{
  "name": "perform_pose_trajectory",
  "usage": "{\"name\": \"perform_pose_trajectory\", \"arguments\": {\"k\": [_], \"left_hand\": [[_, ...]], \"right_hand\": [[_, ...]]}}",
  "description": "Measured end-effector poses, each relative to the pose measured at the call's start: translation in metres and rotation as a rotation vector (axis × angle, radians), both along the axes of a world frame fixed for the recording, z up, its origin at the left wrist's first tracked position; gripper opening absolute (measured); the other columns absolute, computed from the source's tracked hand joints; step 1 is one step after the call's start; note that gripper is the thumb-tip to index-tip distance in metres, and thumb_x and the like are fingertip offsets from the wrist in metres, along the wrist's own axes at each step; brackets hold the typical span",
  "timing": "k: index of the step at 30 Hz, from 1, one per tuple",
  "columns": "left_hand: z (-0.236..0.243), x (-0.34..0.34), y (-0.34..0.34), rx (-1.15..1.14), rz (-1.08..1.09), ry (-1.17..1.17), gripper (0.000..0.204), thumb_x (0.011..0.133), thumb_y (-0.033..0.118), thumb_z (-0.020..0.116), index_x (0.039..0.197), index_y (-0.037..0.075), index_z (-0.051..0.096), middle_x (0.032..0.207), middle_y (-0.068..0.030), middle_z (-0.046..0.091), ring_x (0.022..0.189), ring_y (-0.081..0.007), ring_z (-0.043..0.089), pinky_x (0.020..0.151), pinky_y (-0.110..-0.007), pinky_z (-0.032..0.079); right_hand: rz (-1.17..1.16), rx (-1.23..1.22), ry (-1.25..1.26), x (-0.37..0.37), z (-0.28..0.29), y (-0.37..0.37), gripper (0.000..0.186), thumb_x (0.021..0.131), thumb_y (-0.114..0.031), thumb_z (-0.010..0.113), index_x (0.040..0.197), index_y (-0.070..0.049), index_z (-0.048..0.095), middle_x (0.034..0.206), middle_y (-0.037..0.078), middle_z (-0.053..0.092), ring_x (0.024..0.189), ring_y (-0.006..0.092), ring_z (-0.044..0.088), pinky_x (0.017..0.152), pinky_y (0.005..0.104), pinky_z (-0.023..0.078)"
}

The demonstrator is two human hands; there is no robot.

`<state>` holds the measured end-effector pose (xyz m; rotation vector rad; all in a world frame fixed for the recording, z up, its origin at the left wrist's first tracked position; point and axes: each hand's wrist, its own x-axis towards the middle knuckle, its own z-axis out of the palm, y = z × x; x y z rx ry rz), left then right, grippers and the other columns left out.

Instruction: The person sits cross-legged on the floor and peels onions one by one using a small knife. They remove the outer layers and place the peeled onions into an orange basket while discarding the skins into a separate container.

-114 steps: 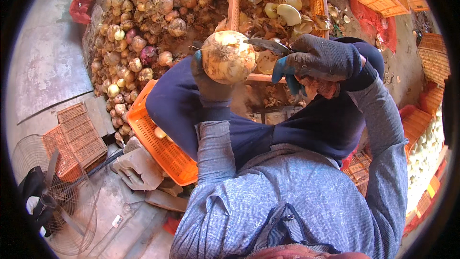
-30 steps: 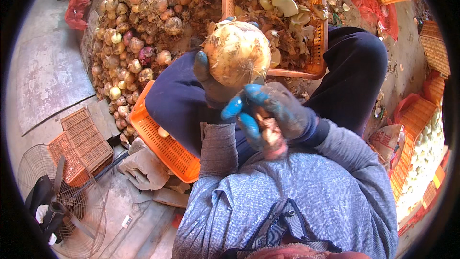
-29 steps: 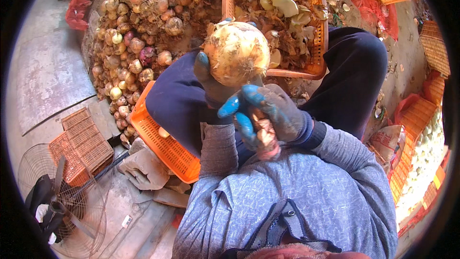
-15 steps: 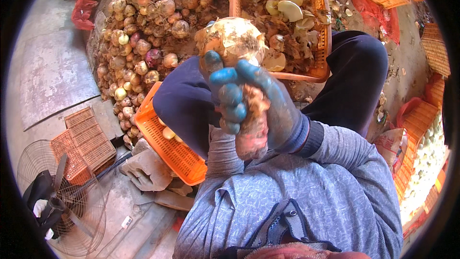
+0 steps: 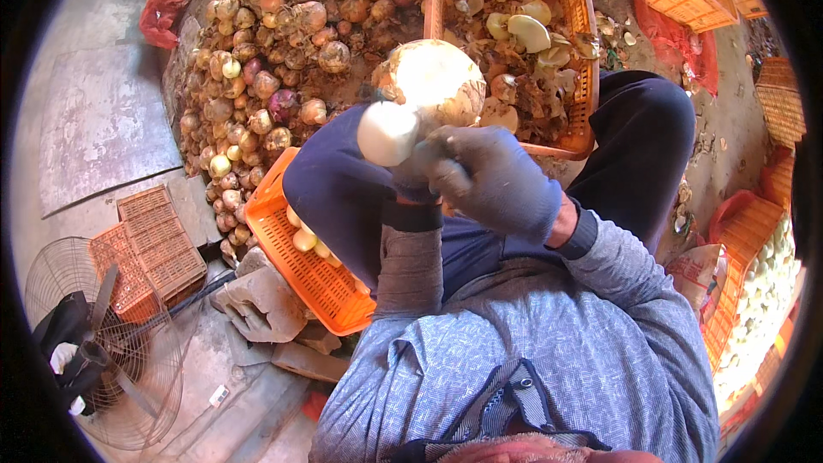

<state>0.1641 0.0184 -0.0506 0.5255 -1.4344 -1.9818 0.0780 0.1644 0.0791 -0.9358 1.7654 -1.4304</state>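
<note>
A large onion [image 5: 441, 77], its top washed out by glare, is held up above my lap. My left hand [image 5: 415, 173], gloved and mostly hidden behind my right, is closed around its underside. In front of it my right hand [image 5: 489, 180], in a grey-backed glove, has its fingers curled; what they grip is hidden. A pale, round white piece [image 5: 387, 132] sits at the fingertips, overlapping the onion's lower left; I cannot tell whether it is attached.
Loose onions [image 5: 266, 77] are heaped ahead-left. An orange crate [image 5: 579, 51] of peels stands ahead, an orange basket [image 5: 343, 313] with peeled onions by my left thigh. A wire fan [image 5: 103, 343], concrete block [image 5: 253, 309] and stacked baskets [image 5: 159, 240] lie left; more crates [image 5: 733, 274] line the right.
My right hand has risen and turned back-up, hiding the reddish handle it showed earlier. The white round piece has appeared at the onion's front, and the onion's top now glares.
</note>
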Motion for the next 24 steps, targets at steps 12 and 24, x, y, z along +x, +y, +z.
{"name": "perform_pose_trajectory", "arguments": {"k": [12,24], "left_hand": [[-0.026,-0.022,0.004,-0.048,0.075,0.024,0.058,0.104,0.020,0.069,0.154,0.000,0.045,0.156,-0.0112,0.049,0.137,-0.0231,0.054,0.116,-0.039,0.046],[0.024,-0.030,0.017,-0.293,0.092,-0.131,0.081,0.100,0.030,0.075,0.164,0.002,0.034,0.153,-0.0181,0.051,0.131,-0.0270,0.060,0.103,-0.043,0.058]], "right_hand": [[-0.130,-0.062,-0.795,-0.046,-0.062,0.039,0.045,0.109,-0.037,0.061,0.119,0.006,0.072,0.097,0.009,0.074,0.088,0.0157,0.071,0.078,0.0290,0.060],[0.028,-0.165,-1.237,-0.029,-0.052,0.030,0.053,0.102,-0.048,0.071,0.119,0.002,0.070,0.105,0.012,0.073,0.086,0.0168,0.070,0.078,0.0287,0.060]]}}
